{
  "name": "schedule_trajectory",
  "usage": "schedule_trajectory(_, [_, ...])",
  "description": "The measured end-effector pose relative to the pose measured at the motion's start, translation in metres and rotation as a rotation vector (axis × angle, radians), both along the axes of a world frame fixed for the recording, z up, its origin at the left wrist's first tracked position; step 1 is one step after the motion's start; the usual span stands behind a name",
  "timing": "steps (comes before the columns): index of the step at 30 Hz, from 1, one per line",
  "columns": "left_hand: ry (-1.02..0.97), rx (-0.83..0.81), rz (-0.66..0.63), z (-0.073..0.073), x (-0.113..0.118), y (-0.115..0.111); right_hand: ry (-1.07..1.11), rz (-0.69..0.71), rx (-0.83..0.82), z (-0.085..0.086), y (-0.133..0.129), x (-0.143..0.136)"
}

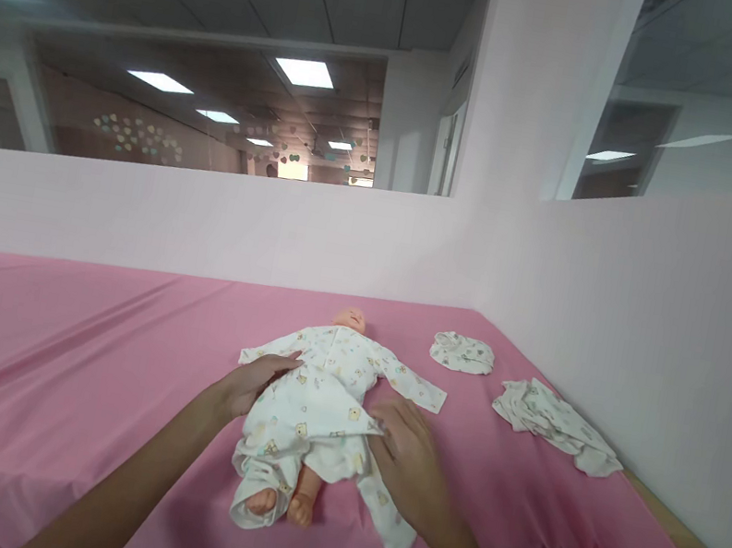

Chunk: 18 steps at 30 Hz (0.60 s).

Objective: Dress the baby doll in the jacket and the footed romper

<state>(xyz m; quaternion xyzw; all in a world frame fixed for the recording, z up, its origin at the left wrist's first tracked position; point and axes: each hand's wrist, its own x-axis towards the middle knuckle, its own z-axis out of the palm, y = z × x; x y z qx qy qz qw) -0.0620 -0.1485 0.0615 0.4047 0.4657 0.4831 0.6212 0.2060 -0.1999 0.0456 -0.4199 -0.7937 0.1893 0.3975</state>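
Doll: the baby doll (pixel 317 397) lies face up on the pink sheet (pixel 78 357), head at 12 o'clock.
Your left hand (pixel 256 382): flat, fingers spread, resting on the romper (pixel 325 389), gripping nothing.
Your right hand (pixel 410 468): open, pressing the romper's hem at 4 o'clock.
Nearby: cap (pixel 462 353) and loose garment (pixel 555 424) at 2 o'clock.

Single head-worn view looks forward and down, close over the pink table (pixel 81 339)

Doll (pixel 317 397) on sheet (pixel 75 375), cap (pixel 462 353) and garment (pixel 555 423) rightward

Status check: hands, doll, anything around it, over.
Left hand flat on the doll, by its sleeve. Right hand flat on the doll's garment hem. Cap and spare garment lie apart, right.
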Motion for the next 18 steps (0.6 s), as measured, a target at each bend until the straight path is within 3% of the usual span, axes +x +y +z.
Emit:
schedule_trajectory(3, [-0.041, -0.018, -0.057, -0.005, -0.006, -0.003, -0.109, 0.131, -0.271, -0.004, 0.0, 0.012])
schedule_trajectory(6, [-0.027, 0.052, -0.13, -0.006, -0.009, -0.005, 0.009, 0.208, -0.509, 0.0, 0.013, 0.016])
schedule_trajectory(10, [0.071, 0.133, -0.307, -0.002, -0.008, -0.004, 0.186, 0.254, -0.499, 0.018, 0.047, -0.013])
schedule_trajectory(12, [0.113, 0.149, -0.389, 0.001, -0.009, -0.005, 0.194, 0.398, -0.523, 0.026, 0.065, -0.037])
schedule_trajectory(15, [0.198, 0.139, -0.416, 0.007, -0.016, -0.01, 0.074, 0.528, -0.534, 0.028, 0.081, -0.067])
schedule_trajectory(18, [0.264, 0.135, -0.394, 0.013, -0.029, -0.015, -0.091, 0.553, -0.503, 0.026, 0.087, -0.078])
